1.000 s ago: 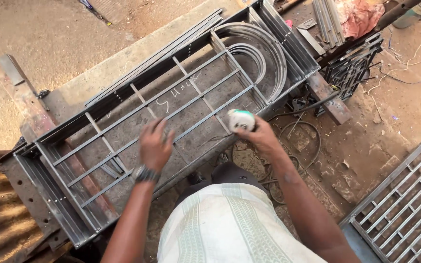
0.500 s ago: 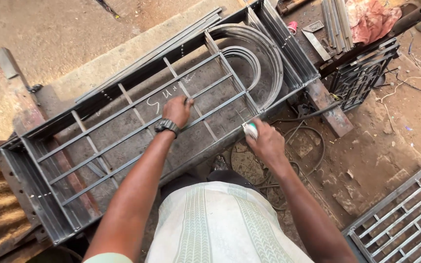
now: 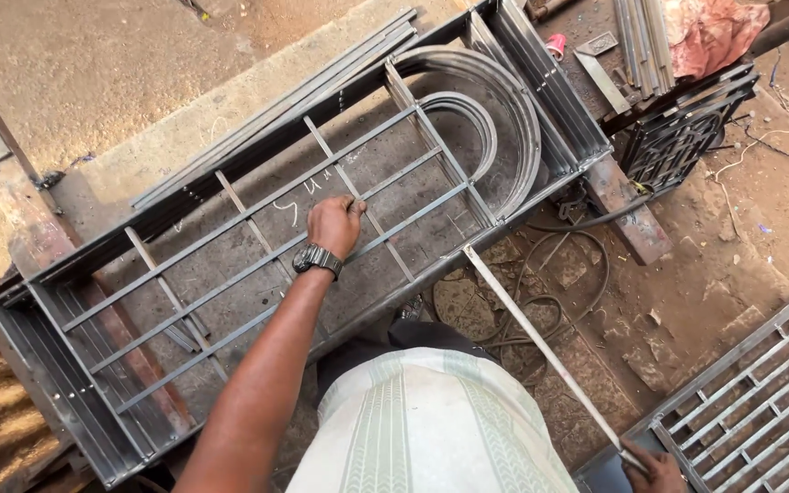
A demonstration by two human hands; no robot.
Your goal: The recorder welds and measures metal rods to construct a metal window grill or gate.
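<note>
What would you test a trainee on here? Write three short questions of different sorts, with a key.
1. True or false: the left hand rests on the metal grille.
2. Which wrist wears the watch?
3. The right hand grips the end of: A a hammer; B a long thin strip; C a paintbrush.
Key: 1 true; 2 the left; 3 B.

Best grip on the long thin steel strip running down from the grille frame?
Probably near its lower end, from above, where the right hand pinches the long thin steel strip. It slants free over the ground; its upper end meets the grey welded grille frame, steadied by the left hand.
</note>
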